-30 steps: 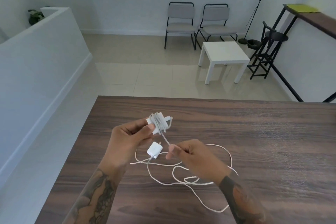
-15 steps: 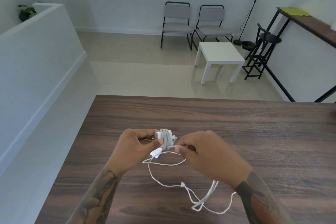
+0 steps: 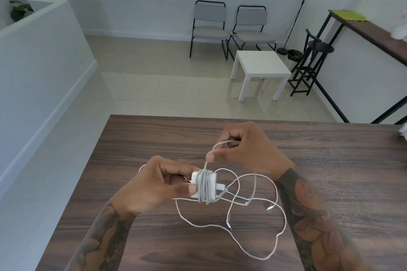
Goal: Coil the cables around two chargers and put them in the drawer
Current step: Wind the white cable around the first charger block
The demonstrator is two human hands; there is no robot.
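Observation:
My left hand (image 3: 154, 187) grips a white charger (image 3: 203, 186) above the dark wooden table (image 3: 330, 182). Several turns of white cable are wound round the charger's middle. My right hand (image 3: 246, 149) is raised behind and to the right of it and pinches the cable (image 3: 220, 144), which runs taut down to the coil. Loose loops of white cable (image 3: 279, 211) lie on the table under and to the right of the hands, with two plug ends (image 3: 269, 207) showing. The second charger is hidden in this view, and no drawer is visible.
Beyond the table's far edge is a tiled floor with a small white side table (image 3: 259, 66), two grey chairs (image 3: 209, 24), a black stool and a bar table (image 3: 374, 28) at the right wall. A low white wall runs along the left.
My right hand has lifted up and away from the charger, drawing the cable taut above the coil. The loose cable on the table has shifted and spread to the right.

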